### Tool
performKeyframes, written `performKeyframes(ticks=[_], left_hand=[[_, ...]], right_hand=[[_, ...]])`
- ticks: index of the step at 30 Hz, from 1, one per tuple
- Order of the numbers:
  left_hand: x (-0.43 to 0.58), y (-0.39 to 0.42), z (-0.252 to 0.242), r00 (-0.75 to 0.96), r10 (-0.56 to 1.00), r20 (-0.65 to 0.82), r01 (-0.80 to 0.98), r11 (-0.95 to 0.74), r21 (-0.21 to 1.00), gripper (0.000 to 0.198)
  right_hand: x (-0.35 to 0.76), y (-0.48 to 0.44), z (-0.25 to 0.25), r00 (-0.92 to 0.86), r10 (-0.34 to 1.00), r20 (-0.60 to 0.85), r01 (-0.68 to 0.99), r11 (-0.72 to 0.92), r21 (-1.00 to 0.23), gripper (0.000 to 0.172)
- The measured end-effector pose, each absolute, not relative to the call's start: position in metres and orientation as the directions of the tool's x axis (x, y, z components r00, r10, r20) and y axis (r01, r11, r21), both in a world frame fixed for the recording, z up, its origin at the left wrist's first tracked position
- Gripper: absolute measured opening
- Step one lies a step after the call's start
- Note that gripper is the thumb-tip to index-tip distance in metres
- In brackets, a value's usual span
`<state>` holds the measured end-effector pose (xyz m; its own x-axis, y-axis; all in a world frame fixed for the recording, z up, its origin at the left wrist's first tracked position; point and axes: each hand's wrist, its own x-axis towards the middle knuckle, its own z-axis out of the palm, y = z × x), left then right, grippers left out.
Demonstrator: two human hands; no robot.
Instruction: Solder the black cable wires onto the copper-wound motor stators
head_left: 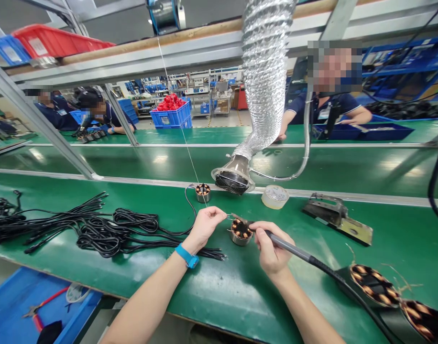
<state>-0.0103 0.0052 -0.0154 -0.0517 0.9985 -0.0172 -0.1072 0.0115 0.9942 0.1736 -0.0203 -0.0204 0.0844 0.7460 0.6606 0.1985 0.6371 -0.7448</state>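
Note:
My left hand (209, 223), with a blue band at its wrist, is closed in a pinch on thin solder wire (186, 143) that runs down from a spool (165, 15) overhead. In my right hand (274, 248) is a soldering iron (287, 244), gripped like a pen, its tip pointing left. Between the hands a motor stator (241, 234) with copper windings sits on the green bench (219, 291). The iron's tip and the wire end meet close over its upper edge; whether they touch is too small to tell. A second stator (203, 193) with a dark lead stands behind my left hand.
Bundled black cables (107, 231) lie at left. A fume duct (236, 174) hangs ahead, near a tape roll (275, 196) and an iron stand (337, 217). More stators (375, 286) stand at lower right. A blue drawer (11, 306) holds pliers (43, 306). Co-workers sit opposite.

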Motion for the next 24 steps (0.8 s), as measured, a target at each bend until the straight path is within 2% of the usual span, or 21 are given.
performKeyframes(ticks=[9,12,16,24], left_hand=[[-0.010,0.005,-0.015,-0.048,0.999,-0.015,-0.112,0.009,0.994,0.022],[-0.011,0.005,-0.017,-0.039,0.999,-0.011,-0.103,0.007,0.995,0.021],[-0.012,0.005,-0.017,-0.018,1.000,0.002,-0.064,-0.003,0.998,0.021],[-0.009,0.003,-0.006,0.094,0.984,0.155,0.045,-0.159,0.986,0.020]], right_hand=[[0.173,-0.020,-0.021,0.093,0.735,0.672,0.203,0.647,-0.735,0.014],[0.169,-0.019,-0.017,0.069,0.733,0.677,0.260,0.642,-0.721,0.014],[0.161,-0.013,-0.008,-0.017,0.731,0.682,0.351,0.643,-0.680,0.015],[0.149,0.005,-0.009,-0.230,0.673,0.703,0.400,0.724,-0.562,0.029]])
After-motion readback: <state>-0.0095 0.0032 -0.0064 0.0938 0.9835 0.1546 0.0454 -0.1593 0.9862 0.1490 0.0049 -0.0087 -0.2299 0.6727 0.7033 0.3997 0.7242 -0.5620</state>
